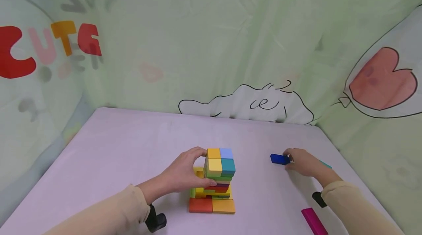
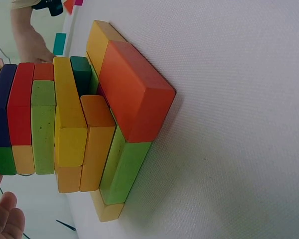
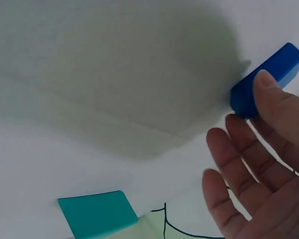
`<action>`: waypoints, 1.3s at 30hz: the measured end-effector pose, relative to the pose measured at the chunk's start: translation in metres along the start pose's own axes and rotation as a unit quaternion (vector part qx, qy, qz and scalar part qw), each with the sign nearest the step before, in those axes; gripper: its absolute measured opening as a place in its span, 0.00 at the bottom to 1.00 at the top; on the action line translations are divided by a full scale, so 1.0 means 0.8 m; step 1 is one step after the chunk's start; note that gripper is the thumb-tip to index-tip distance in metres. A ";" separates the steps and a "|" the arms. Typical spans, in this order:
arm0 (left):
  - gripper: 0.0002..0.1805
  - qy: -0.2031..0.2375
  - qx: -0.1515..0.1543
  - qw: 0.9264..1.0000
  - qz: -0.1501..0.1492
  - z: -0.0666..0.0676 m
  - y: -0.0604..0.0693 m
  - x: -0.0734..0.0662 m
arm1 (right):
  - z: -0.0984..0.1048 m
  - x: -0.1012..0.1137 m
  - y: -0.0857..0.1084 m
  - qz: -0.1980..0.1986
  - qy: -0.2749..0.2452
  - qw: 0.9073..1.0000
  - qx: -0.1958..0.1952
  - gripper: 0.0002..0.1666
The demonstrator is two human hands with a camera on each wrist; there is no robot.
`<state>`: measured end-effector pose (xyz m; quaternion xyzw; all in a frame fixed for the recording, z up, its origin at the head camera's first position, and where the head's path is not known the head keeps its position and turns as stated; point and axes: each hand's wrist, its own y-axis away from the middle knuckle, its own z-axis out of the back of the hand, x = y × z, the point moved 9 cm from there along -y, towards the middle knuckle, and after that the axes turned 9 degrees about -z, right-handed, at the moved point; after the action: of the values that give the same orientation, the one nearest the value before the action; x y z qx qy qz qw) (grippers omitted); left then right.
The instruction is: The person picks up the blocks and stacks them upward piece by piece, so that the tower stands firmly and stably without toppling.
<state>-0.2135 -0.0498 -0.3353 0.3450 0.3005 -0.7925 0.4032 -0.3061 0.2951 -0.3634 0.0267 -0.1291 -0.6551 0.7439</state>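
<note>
A tower of colored wooden blocks (image 1: 221,169) stands on the table, its layers uneven, with orange and yellow blocks at the base. My left hand (image 1: 179,172) grips the tower's upper left side, thumb in front and fingers behind. Seen close in the left wrist view, the stacked blocks (image 2: 72,114) show gaps and offset edges, while some left fingers (image 2: 7,214) hang free of them. Out to the right, my right hand (image 1: 303,161) pinches one end of a dark blue block (image 1: 278,159). The right wrist view shows thumb and index finger on this blue block (image 3: 244,94), the other fingers loosely bent.
A teal block (image 3: 97,211) lies near the table's right edge, mostly hidden behind the right hand in the head view. Closer to me on the right is a magenta block (image 1: 314,221). Printed fabric walls (image 1: 211,44) surround the pale table (image 1: 141,136).
</note>
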 end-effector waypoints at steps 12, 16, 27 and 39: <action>0.38 -0.008 -0.004 1.000 -0.004 0.001 0.002 -0.003 | -0.015 0.016 0.021 0.006 -0.061 0.998 0.015 0.21; 0.38 -0.007 -0.004 1.000 -0.001 0.001 0.002 -0.003 | -0.013 0.020 0.024 0.008 -0.049 0.999 0.005 0.20; 0.38 -0.006 -0.001 1.000 0.001 0.001 0.000 -0.001 | 0.100 0.162 0.083 0.157 -0.064 0.978 -0.125 0.19; 0.38 0.008 0.008 1.000 0.007 -0.001 -0.003 0.003 | 0.104 0.282 0.104 0.233 -0.017 0.970 -0.070 0.15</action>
<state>-0.2161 -0.0493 -0.3374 0.3561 0.2950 -0.7895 0.4035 -0.2200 0.0962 -0.2304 -0.0671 -0.0979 -0.4716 0.8738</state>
